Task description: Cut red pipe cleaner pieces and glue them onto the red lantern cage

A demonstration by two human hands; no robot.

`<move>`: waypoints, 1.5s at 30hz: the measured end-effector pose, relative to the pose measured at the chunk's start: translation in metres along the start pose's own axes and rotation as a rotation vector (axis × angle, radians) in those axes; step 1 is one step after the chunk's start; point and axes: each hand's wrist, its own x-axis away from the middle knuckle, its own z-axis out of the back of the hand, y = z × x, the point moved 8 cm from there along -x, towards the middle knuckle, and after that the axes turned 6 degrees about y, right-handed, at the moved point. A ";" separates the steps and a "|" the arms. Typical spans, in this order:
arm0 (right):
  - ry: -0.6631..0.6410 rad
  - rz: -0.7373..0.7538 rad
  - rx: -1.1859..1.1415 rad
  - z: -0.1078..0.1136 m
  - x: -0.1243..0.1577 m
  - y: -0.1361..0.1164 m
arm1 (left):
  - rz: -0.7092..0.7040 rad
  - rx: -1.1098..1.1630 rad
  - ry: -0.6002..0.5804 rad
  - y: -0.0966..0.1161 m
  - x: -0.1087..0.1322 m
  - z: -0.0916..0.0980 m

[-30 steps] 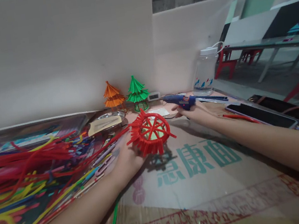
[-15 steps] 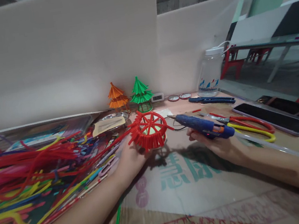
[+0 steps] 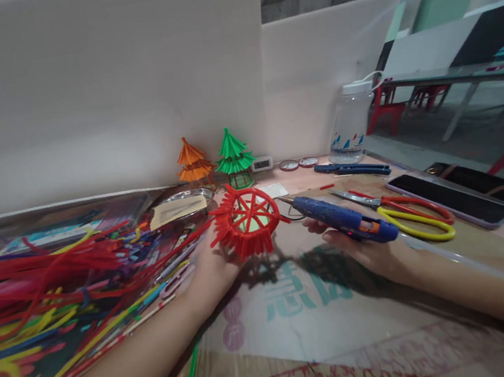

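Glue gun [image 3: 340, 218] lowered | red frame [image 3: 244, 239] — spoked, fringed | seemingly tilted

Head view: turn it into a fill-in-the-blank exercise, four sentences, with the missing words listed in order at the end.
1. The left hand holds a fringed ring coloured ____.
2. The right hand holds a glue gun whose body is mainly ____.
3. The scissors have one reddish handle loop and one ____ loop.
4. At the back, the orange tiered model stands, in the picture, to the ____ of the green tiered model.

Missing words: red; blue; yellow; left.
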 end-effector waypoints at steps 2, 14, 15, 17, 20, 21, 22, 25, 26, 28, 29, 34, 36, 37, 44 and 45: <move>0.010 0.029 0.066 0.001 0.001 -0.007 | -0.003 -0.062 0.005 0.003 -0.001 0.003; 0.066 -0.043 0.030 -0.005 0.006 0.008 | -0.045 -0.134 -0.044 0.002 -0.002 0.000; 0.066 -0.055 0.042 -0.004 0.005 0.010 | -0.049 -0.135 -0.044 0.002 -0.002 0.000; 0.056 -0.070 0.085 -0.003 0.004 0.014 | -0.056 -0.143 -0.044 0.002 -0.001 0.000; 0.058 -0.073 0.153 0.000 0.003 0.015 | -0.061 -0.156 -0.044 0.002 -0.001 0.000; 0.053 -0.075 0.168 -0.001 0.003 0.015 | -0.060 -0.159 -0.045 0.001 -0.001 0.000; 0.046 -0.077 0.178 -0.001 0.003 0.014 | -0.057 -0.160 -0.047 0.000 -0.001 -0.001; 0.030 -0.075 0.187 -0.003 0.003 0.011 | -0.052 -0.133 -0.055 -0.003 0.000 -0.004; 0.031 -0.071 0.181 -0.004 0.003 0.011 | -0.054 -0.116 -0.051 -0.004 0.000 -0.004; 0.020 -0.064 0.169 -0.005 0.004 0.011 | -0.063 -0.096 -0.036 -0.002 0.000 -0.003; 0.010 -0.064 0.168 -0.005 0.004 0.011 | -0.069 -0.095 -0.034 0.000 0.000 -0.003; 0.004 -0.056 0.163 -0.006 0.004 0.011 | -0.072 -0.101 -0.034 0.007 -0.001 0.000; 0.010 -0.047 0.166 -0.006 0.004 0.008 | -0.059 -0.087 -0.033 0.005 -0.001 -0.001; 0.012 -0.046 0.172 -0.006 0.003 0.007 | -0.053 -0.081 -0.034 0.004 -0.001 -0.002; -0.012 -0.054 0.165 -0.008 0.006 0.011 | -0.063 -0.105 -0.030 -0.005 -0.001 -0.002; -0.009 -0.053 0.161 -0.008 0.006 0.013 | -0.063 -0.113 -0.035 -0.005 -0.001 -0.002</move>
